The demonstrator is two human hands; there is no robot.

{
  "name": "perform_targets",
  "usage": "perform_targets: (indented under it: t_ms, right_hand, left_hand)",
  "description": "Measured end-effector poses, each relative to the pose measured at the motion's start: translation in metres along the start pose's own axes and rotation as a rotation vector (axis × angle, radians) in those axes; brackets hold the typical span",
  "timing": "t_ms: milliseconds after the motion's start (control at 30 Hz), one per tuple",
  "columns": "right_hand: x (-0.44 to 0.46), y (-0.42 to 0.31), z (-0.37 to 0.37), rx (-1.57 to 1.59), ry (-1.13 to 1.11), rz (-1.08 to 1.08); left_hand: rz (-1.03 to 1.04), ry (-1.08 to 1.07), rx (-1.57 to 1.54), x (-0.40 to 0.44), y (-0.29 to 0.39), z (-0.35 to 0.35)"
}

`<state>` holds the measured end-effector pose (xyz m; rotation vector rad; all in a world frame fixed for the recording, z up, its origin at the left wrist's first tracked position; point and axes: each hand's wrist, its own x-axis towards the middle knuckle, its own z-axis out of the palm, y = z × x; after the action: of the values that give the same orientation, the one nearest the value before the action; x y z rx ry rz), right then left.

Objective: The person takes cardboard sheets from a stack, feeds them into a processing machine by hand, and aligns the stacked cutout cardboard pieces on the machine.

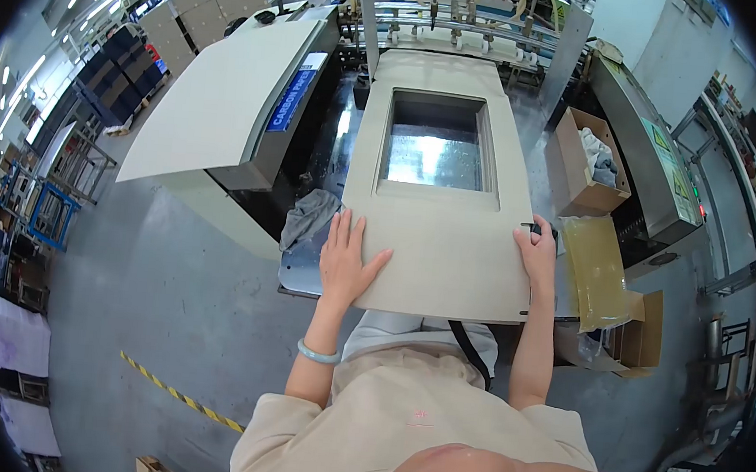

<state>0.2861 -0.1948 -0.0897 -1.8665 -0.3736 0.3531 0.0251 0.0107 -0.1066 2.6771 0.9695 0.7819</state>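
A beige board (434,258) with a rectangular window cut through its upper half lies in front of me, and shiny metal shows through the opening. I cannot tell if it is one board or a stack. My left hand (347,260) rests flat on the board's left edge, fingers spread and thumb pointing inward. At the right edge, my right hand (537,251) is closed, its fingers curled at a small black part (531,228). What lies inside those fingers is hidden. The board's near edge comes close to my waist.
A machine (461,21) with rollers and hoses stands beyond the board. To the left are a large cream sheet (221,90) and a grey cloth (310,218). Rightward sit a cardboard box of rags (587,195), a yellowish plastic sheet (595,271) and another open carton (646,332).
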Motion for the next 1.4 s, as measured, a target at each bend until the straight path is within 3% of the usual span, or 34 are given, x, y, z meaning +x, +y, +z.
perform_targets:
  t_ms: [67, 200, 367, 567, 700, 900, 1033, 1200, 1400]
  right_hand:
    - [-0.003, -0.001, 0.002, -0.022, 0.030, 0.003]
    - [-0.005, -0.004, 0.001, 0.065, 0.014, 0.011]
    - [-0.006, 0.002, -0.006, 0.140, -0.055, -0.095]
    - [-0.005, -0.006, -0.006, 0.082, -0.083, -0.194]
    - [-0.004, -0.019, -0.005, 0.282, -0.092, -0.122]
    - [0.010, -0.022, 0.000, 0.399, -0.066, 0.061]
    - [0.026, -0.018, -0.005, 0.189, -0.092, -0.028]
    - [0.043, -0.039, 0.001, 0.330, -0.071, 0.078]
    - [0.063, -0.046, 0.005, 0.298, -0.104, 0.043]
  left_hand:
    - [0.011, -0.007, -0.013, -0.001, -0.004, 0.000]
    - [-0.193, 0.104, -0.270, -0.002, -0.019, 0.007]
    - [-0.360, -0.099, -0.306, 0.001, -0.016, -0.017]
    - [-0.202, -0.031, -0.289, 0.013, -0.024, -0.022]
    - [-0.353, 0.031, -0.272, 0.027, -0.016, -0.019]
    - [-0.305, 0.043, -0.354, 0.041, -0.028, -0.014]
    - [-0.580, 0.001, -0.838, 0.064, -0.021, -0.034]
    - [-0.646, -0.096, -1.194, 0.088, -0.051, -0.018]
    - [-0.673, -0.069, -1.205, 0.114, -0.050, -0.014]
